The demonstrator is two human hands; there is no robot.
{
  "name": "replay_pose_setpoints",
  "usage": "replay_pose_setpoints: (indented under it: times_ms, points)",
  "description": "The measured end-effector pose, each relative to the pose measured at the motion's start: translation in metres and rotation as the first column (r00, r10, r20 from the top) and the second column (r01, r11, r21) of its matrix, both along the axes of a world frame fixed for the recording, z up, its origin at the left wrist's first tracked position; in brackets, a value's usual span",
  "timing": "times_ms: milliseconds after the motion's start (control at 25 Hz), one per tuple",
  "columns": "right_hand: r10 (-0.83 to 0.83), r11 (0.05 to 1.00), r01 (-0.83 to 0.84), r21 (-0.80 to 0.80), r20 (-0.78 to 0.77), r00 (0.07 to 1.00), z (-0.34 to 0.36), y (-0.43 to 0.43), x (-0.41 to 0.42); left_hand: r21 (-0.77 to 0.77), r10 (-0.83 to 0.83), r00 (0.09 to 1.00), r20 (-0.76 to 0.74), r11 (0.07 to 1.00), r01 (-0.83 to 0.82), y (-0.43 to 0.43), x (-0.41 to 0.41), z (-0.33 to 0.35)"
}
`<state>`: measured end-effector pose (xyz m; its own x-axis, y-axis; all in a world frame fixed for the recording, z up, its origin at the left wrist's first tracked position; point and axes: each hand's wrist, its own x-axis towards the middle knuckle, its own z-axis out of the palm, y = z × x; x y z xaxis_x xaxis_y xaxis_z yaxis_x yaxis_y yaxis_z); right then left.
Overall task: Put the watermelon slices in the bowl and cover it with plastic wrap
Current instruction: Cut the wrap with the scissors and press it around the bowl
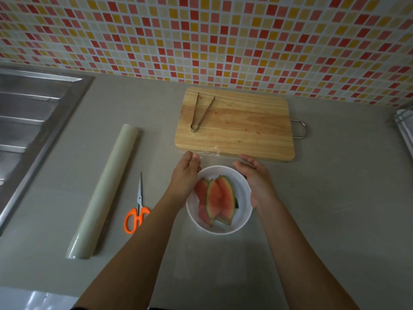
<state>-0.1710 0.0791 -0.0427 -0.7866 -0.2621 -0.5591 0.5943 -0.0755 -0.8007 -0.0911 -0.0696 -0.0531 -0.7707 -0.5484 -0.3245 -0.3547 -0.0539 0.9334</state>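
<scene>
A white bowl (242, 217) stands on the grey counter and holds three watermelon slices (216, 198) with red flesh and green rind. A clear sheet of plastic wrap (209, 154) lies over the bowl; its crumpled far edge reaches the cutting board and its near part spreads faintly across the counter towards me. My left hand (185, 175) is at the bowl's far-left rim, its fingertips pinched on the wrap's far edge. My right hand (257, 177) rests against the bowl's right rim, fingers extended and pressing on the wrap.
A wooden cutting board (245, 126) with metal tongs (201, 113) on it lies just behind the bowl. The plastic wrap roll (105, 191) and orange-handled scissors (137, 211) lie to the left. A steel sink (29, 121) is at far left. The tiled wall stands behind.
</scene>
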Motion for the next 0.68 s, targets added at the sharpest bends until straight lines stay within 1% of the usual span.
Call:
replay_pose_setpoints:
  times_ms: [160, 320, 480, 560, 640, 680]
  points:
    - [-0.016, 0.999, 0.016, 0.029, 0.023, 1.000, -0.0023, -0.0015, -0.0018, -0.002, 0.030, 1.000, -0.001, 1.000, -0.030, 0.0010, -0.0023, -0.0006]
    - [-0.042, 0.998, 0.037, 0.041, 0.120, 0.992, -0.0032, -0.0039, -0.0070, 0.022, 0.003, 0.996, 0.084, 1.000, -0.005, -0.0017, -0.0041, -0.0009]
    - [0.007, 0.987, -0.026, 0.157, 0.119, 0.993, -0.0066, -0.0062, -0.0075, 0.112, 0.103, 0.976, 0.192, 0.986, -0.127, -0.0021, -0.0051, -0.0007]
    - [0.022, 0.986, -0.041, 0.164, 0.114, 0.993, -0.0073, -0.0075, -0.0072, 0.171, 0.142, 0.977, 0.158, 0.971, -0.168, 0.0004, -0.0039, 0.0001]
    - [0.028, 0.988, -0.044, 0.147, 0.110, 0.994, -0.0071, -0.0091, -0.0084, 0.180, 0.130, 0.987, 0.090, 0.973, -0.145, 0.0008, -0.0033, 0.0010]
    - [0.037, 0.989, -0.051, 0.142, 0.101, 0.994, -0.0074, -0.0098, -0.0095, 0.175, 0.099, 0.992, 0.075, 0.978, -0.111, 0.0006, -0.0031, 0.0027]
